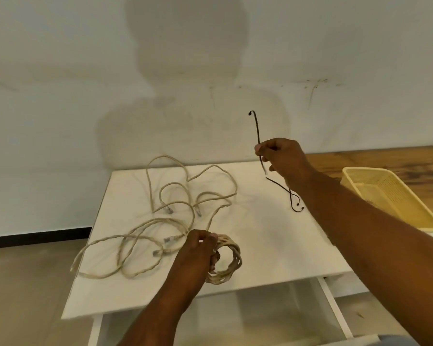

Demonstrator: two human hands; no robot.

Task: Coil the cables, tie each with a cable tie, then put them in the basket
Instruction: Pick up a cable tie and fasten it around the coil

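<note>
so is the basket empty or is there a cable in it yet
Empty as far as it shows: the yellow basket shows only bare mesh, and the coiled cable is in the left hand.

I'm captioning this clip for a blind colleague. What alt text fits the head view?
Over a white table, the left hand grips a coiled beige cable while the right hand holds up a black tie. Loose cables and more ties lie on the table; an empty yellow basket sits to the right.
</note>
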